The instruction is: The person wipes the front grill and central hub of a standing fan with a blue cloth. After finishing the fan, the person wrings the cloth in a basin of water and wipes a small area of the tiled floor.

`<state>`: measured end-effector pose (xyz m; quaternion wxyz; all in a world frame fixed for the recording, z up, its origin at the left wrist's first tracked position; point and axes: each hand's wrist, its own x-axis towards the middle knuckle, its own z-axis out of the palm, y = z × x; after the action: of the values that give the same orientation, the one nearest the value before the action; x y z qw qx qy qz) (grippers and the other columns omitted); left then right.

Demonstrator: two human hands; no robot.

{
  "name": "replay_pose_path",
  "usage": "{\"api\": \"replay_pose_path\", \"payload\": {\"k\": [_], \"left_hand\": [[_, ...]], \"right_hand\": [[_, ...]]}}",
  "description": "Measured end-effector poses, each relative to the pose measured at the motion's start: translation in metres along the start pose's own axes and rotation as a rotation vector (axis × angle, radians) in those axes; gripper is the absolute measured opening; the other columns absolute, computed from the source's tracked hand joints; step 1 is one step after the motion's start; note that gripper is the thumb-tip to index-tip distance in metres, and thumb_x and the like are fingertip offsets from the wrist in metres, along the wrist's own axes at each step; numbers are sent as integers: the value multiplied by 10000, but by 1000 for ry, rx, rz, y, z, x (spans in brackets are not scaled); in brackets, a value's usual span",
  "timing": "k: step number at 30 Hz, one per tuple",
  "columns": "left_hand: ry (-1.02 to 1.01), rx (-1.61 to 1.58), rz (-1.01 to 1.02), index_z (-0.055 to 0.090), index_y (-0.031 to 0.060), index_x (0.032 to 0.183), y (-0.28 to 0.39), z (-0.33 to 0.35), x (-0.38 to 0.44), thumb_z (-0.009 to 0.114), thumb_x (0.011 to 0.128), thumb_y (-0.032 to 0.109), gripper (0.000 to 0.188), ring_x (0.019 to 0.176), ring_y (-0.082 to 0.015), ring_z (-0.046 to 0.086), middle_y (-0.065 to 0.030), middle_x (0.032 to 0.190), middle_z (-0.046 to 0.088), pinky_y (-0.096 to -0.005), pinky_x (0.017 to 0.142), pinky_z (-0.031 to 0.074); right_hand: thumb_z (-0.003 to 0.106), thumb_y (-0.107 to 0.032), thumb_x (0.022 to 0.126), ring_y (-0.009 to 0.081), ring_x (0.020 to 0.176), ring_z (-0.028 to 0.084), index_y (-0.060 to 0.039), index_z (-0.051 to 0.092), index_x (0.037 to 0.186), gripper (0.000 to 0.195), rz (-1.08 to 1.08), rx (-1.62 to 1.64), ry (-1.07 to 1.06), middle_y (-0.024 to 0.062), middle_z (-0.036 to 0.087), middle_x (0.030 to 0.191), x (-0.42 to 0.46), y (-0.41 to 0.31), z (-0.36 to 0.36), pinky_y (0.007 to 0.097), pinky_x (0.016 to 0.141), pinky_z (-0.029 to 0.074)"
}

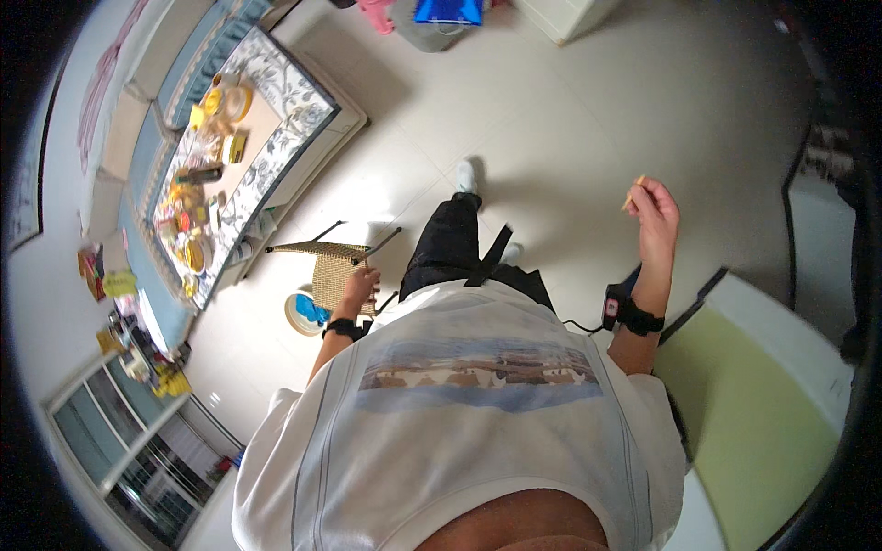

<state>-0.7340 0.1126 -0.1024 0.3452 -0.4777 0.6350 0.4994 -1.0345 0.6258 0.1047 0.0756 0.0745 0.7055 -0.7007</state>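
Observation:
My left hand [362, 286] hangs low beside a small woven chair [337, 275] with dark metal legs; its fingers overlap the seat's edge, and whether they touch it I cannot tell. Out to the right, my right hand [653, 200] is closed on a short, thin yellowish piece [633, 193], whose kind is unclear. Dark bands are on both wrists, and a small device sits by the right one. Next to the woven chair, a round bin [293, 321] holds something blue.
A long table with a floral cloth [303, 103] stands at the upper left, bearing jars, bottles and food packs, with a blue sofa [141, 193] behind it. A white cabinet corner [561, 21] is at the top. A pale green panel [744, 392] lies at the lower right.

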Motion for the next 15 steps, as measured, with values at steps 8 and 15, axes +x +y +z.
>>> {"api": "replay_pose_path", "payload": {"k": [8, 15], "left_hand": [[-19, -74, 13, 648, 46, 1020, 3, -30, 61, 591, 942, 298, 270, 741, -221, 673, -77, 851, 647, -379, 612, 569], [252, -676, 133, 603, 58, 1254, 146, -130, 121, 574, 992, 342, 388, 804, -204, 650, -75, 998, 673, -337, 609, 531]], "right_hand": [[661, -87, 935, 78, 726, 593, -57, 661, 948, 33, 58, -23, -347, -5, 642, 815, 189, -11, 233, 229, 690, 465], [666, -104, 952, 104, 769, 622, -45, 657, 966, 61, 84, 59, -627, 11, 642, 823, 323, -65, 399, 241, 678, 477]]}}
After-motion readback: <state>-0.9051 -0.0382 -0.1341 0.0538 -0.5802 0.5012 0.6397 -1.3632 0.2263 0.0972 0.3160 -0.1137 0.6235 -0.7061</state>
